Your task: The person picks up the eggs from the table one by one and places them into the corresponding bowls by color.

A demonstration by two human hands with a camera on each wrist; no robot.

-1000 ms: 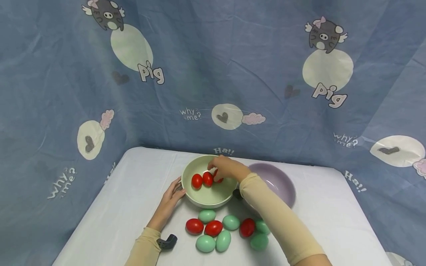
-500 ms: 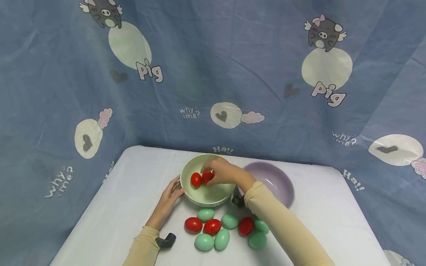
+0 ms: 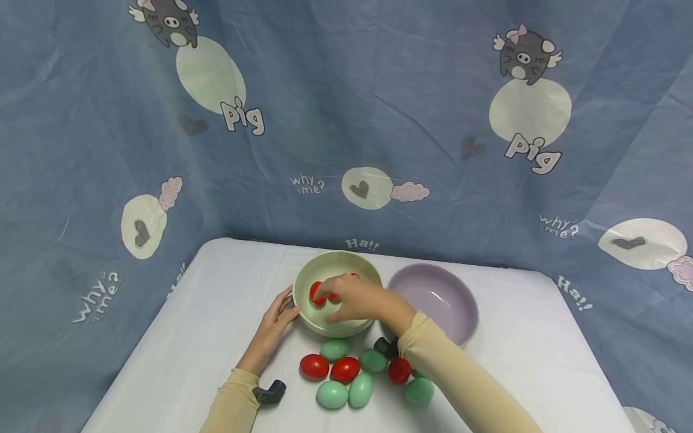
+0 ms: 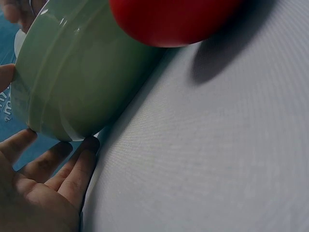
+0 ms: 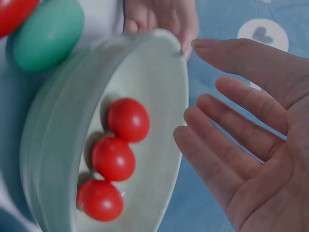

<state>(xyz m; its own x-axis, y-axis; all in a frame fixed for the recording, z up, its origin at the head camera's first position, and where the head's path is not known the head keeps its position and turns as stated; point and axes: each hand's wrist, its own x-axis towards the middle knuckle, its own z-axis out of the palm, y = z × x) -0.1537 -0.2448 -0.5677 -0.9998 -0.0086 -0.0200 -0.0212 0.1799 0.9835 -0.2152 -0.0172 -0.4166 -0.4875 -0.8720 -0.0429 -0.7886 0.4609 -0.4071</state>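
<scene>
A pale green bowl (image 3: 311, 325) holds three red eggs, the left red egg (image 3: 316, 294) partly hidden by fingers in the head view. My right hand (image 3: 352, 299) hovers over the bowl, palm and fingers holding nothing. In the right wrist view its fingers are spread beside the rim, and the red eggs (image 5: 114, 158) rest in a row. My left hand (image 3: 275, 322) lies against the bowl's left side; its fingertips (image 4: 89, 143) touch the outer wall in the left wrist view.
A purple bowl (image 3: 470, 300) stands right of the green one. In front, on the white table (image 3: 216, 288), lie several green eggs (image 3: 332, 394) and three red eggs (image 3: 314, 367). Some are partly covered by the right sleeve (image 3: 449, 367). A patterned blue cloth (image 3: 303, 120) hangs behind.
My right hand was at the right red egg, then at the middle one; now it has drawn back towards me and its fingers have opened. The left hand stays at the bowl.
</scene>
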